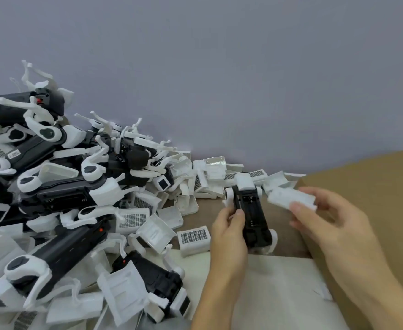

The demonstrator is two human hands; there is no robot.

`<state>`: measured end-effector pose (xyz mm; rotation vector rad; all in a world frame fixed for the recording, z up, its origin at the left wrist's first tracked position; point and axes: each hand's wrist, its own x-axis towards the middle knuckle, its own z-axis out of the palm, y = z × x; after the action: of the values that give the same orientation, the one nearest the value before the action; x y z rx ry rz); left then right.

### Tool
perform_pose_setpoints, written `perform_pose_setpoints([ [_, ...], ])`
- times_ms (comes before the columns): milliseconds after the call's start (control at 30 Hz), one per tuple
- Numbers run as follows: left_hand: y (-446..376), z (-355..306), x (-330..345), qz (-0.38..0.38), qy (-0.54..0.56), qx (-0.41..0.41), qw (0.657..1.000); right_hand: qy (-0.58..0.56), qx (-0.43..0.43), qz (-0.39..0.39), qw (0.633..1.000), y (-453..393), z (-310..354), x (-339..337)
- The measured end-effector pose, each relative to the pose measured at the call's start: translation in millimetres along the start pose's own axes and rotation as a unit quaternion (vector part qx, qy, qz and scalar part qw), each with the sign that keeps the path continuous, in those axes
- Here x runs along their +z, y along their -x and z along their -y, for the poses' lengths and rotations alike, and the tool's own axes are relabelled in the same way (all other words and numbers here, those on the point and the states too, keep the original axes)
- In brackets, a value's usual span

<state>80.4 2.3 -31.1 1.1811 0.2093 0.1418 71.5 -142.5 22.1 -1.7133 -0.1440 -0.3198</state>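
Left hand (229, 232) sits right of the pile of parts (65, 186), just off its edge. Fingers are curled round a black toy body (253, 217), with the thumb pressed on its upper face. The body has white wheel hubs and a white end block, and it points away from me, lifted a little off the brown table (207, 206).

Right hand (326, 217) is further right of the pile. It pinches a white cover piece (288, 197) between thumb and fingertips, the other fingers loosely bent. The cover is just beside the far end of the body; I can't tell if they touch.

The pile is black bodies with white arms, shells and grille pieces, heaped against the grey wall (219, 67). One loose grille block (193, 236) lies at the pile's right edge, near my left hand. Right of the pile and under both wrists lies a white sheet (279, 282). Well right of the pile is a cardboard box (367, 182).
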Motion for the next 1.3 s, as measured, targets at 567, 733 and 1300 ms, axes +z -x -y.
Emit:
perform_pose_setpoints([
  [567, 11.3, -4.5, 5.4, 0.065, -0.143, 0.161, 0.974, 0.157, 0.004, 0.069, 0.985, -5.2, -24.2, 2.3],
  [733, 11.1, -5.3, 4.4, 0.075, -0.141, 0.168, 0.973, 0.126, 0.038, 0.040, 0.991, -3.2, -32.3, 8.2],
  [1300, 13.0, -2.4, 7.0, 0.105, -0.167, 0.175, 0.965, 0.114, -0.029, -0.149, 0.982, 1.7, -22.2, 32.6],
])
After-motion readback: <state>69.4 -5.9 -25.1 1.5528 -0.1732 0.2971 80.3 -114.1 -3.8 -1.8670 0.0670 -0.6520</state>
